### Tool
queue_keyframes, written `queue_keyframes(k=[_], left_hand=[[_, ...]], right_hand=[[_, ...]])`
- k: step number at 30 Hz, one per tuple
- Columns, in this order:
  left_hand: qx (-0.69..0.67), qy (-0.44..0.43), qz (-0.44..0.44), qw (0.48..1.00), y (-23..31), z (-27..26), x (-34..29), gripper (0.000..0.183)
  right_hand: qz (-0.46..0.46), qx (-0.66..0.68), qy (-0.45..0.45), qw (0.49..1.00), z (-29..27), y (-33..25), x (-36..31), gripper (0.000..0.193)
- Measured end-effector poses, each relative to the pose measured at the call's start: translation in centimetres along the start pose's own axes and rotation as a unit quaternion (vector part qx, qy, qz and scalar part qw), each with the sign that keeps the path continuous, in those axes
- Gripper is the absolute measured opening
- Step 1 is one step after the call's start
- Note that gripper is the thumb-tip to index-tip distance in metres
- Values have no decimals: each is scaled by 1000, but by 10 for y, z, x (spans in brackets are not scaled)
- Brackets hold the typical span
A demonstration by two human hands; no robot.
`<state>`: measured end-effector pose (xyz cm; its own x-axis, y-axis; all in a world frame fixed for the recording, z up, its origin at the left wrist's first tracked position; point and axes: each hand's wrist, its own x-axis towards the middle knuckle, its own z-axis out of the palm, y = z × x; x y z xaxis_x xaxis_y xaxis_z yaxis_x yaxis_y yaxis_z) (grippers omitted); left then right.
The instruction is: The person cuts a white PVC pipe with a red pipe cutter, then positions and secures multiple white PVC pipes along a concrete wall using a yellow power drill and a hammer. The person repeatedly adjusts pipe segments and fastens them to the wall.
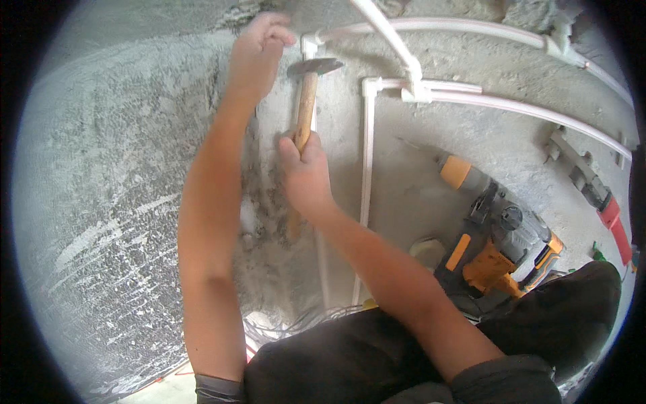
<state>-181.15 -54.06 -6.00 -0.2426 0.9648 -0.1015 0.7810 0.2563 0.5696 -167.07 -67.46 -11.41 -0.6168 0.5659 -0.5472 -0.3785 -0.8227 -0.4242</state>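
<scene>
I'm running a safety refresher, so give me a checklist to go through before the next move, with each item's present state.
1. Hammer gripped by its handle in the right hand: ok.
2. Left hand well away from the hammer head: not ok, it appears close by.
3. Anything held in the left hand: cannot tell.
4. Gloves worn: not ok, both hands are bare.
5. White pipe well away from the hammer head: not ok, it shows right beside it.
6. Power drill out of both hands: ok.

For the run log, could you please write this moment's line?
left hand: near white pipe, grip unclear | right hand: holds hammer | nearby: orange-grey drill
</scene>
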Motion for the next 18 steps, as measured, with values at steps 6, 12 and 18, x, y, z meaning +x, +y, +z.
queue_keyframes(k=[6,12,18], left_hand=[[279,-75,68,955,10,1,-1,38],[574,-230,117,777,11,18,-18,37],[665,-173,225,691,1,26,-36,44]], right_hand=[[40,170,8,985,-2,-43,-71,26],[-39,-91,41,994,-53,-42,-137,32],[-248,-270,-88,926,-89,-117,-177,32]])
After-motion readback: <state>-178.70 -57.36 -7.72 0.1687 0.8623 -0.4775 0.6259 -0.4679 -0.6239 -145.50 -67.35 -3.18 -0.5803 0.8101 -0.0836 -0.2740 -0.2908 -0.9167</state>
